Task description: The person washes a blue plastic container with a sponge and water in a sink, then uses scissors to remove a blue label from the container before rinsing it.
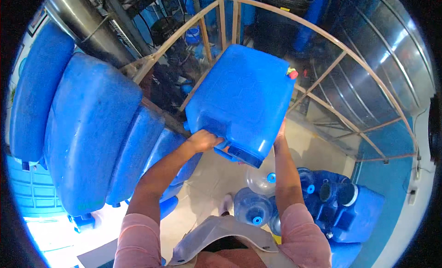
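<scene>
Tilted in front of me is a blue plastic water container (241,95), held up off the tiled floor. A small tap with a red end (292,74) sticks out at its upper right corner. My left hand (206,140) grips it beside the moulded handle (224,152) at the lower end. Against its right side my right hand (281,128) supports it; most of those fingers are hidden behind the container.
Large blue containers (93,129) are stacked at left. Clear round water bottles (253,205) and blue containers (359,212) stand at lower right. A wood-framed clear partition (324,91) curves ahead, with a steel tank (386,50) behind it. Beige tiles (207,178) cover the floor.
</scene>
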Tool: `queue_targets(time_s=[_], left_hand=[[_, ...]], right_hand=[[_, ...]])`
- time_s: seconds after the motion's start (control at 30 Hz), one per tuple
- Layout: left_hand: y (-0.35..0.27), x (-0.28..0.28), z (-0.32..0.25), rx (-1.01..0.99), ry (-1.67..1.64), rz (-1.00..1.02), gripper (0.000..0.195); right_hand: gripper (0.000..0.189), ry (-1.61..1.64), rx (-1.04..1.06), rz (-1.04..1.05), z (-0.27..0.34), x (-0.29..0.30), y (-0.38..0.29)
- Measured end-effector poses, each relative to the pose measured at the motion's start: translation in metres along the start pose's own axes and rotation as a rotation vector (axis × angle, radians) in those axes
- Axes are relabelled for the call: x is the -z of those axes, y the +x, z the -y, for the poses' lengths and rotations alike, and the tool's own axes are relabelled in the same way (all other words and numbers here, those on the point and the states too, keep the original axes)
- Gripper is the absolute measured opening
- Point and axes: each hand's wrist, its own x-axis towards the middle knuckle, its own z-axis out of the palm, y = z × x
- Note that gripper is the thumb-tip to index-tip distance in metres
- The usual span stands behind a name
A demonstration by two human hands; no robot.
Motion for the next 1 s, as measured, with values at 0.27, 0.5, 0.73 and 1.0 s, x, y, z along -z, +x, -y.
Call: queue_targets(time_s=[0.27, 0.5, 0.73, 1.0], left_hand=[[0.003, -0.064, 0.019, -0.008, 0.103, 0.027, 0.025], [0.032, -0.047, 0.006, 0.002, 0.169, 0.105, 0.023], [0.012, -0.032, -0.009, 0.203, 0.001, 0.073, 0.045], [-0.018, -0.021, -0.054, 0.268, 0.214, -0.018, 0.044]], right_hand=[[0.082, -0.214, 0.240, -0.171, -0.036, 0.043, 0.016], [0.074, -0.317, 0.229, -0.224, -0.003, 0.108, 0.018], [0.075, -0.560, 0.133, -0.645, 0.008, 0.040, -0.074], [0.054, -0.920, 0.148, -0.689, -0.020, 0.010, -0.337]])
